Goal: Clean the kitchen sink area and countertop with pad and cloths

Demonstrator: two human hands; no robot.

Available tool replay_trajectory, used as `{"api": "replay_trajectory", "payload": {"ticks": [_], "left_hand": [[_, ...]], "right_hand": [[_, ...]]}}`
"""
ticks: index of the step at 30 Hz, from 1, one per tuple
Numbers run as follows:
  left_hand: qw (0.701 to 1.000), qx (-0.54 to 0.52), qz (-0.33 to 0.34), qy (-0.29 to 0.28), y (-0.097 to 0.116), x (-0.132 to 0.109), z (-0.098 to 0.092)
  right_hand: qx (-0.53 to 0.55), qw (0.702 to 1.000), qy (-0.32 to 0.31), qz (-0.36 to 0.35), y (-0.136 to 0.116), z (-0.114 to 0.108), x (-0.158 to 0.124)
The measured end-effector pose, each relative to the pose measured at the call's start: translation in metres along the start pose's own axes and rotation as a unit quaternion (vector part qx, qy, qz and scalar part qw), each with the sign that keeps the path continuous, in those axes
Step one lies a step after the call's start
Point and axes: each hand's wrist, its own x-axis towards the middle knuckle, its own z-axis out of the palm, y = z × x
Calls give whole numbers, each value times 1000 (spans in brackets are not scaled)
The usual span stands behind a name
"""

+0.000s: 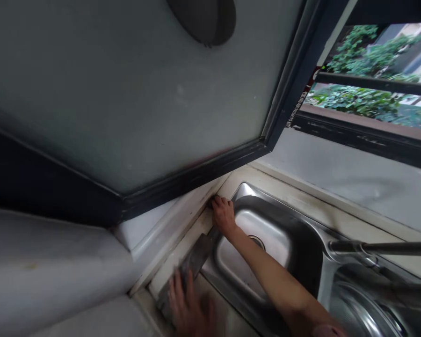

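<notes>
My right hand [223,214] reaches across the sink [266,290] to the counter corner at its far left. Its fingers are curled down against the counter edge by the wall, near a small dark patch; what they hold, if anything, is hidden. Lower down, my left hand [191,304] is blurred by motion, with its fingers stretched out and apart. It is over or against a long, flat, dark grey slab [198,255] lying on the counter strip left of the sink. I cannot tell whether the hand touches it.
A dark-framed frosted glass panel [196,107] hangs low over the counter's left side. A tap pipe [400,248] crosses the sink from the right, above a second basin with a round metal item [354,304]. A barred window [379,79] is at upper right.
</notes>
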Motion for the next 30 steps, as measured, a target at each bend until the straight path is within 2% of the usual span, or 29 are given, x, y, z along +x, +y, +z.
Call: {"api": "replay_trajectory", "payload": {"ticks": [3, 6, 9, 12, 15, 18, 22, 25, 28, 30], "left_hand": [[996, 78, -28, 21, 6, 17, 8], [995, 72, -67, 7, 4, 29, 11], [995, 39, -88, -19, -5, 36, 11], [995, 44, -88, -22, -7, 33, 8], [996, 57, -63, -33, 5, 12, 8], [997, 66, -8, -30, 20, -25, 16], [997, 62, 17, 43, 29, -76, 32], [996, 54, 15, 68, 25, -98, 32], [996, 78, 30, 35, 17, -107, 25], [994, 101, 39, 33, 11, -110, 24]], "right_hand": [[28, 997, -27, -63, -12, 0, -21], [54, 989, -60, -122, -11, -4, -31], [73, 983, -89, -144, -2, -8, -27], [96, 980, -114, -133, 4, -13, -16], [101, 979, -141, -111, 4, -20, -9], [84, 981, -149, -95, -6, -25, -11], [58, 990, -103, -83, -37, -16, -31], [60, 986, -97, -118, -70, -2, -56], [75, 976, -101, -179, -104, 8, -85], [89, 963, -105, -231, -123, 11, -104]]}}
